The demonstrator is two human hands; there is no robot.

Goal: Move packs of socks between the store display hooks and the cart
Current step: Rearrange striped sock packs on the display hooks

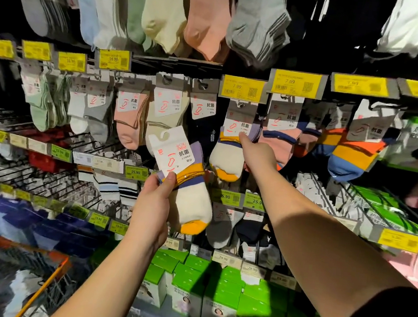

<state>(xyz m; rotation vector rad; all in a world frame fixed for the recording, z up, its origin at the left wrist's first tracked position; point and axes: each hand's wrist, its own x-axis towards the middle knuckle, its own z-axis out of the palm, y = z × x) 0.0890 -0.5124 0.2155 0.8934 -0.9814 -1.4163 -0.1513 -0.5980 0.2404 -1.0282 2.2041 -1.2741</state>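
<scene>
My left hand [153,204] grips a pack of cream socks with purple, yellow and navy bands [187,182], held free in front of the display, its white header card tilted to the upper left. A matching pack [228,157] hangs from a display hook under a yellow 7.99 price tag [242,88]. My right hand [257,154] reaches up to that hanging pack and pinches it at the lower edge of its card, thumb on the front. The cart [45,283], with an orange rim and wire sides, sits at the lower left.
Rows of sock packs hang on hooks left and right: pink [130,117], beige [166,113], orange and blue striped [356,152]. Larger socks hang above. Wire hooks and price tags line the lower rows. Green boxes [215,292] fill the bottom shelf.
</scene>
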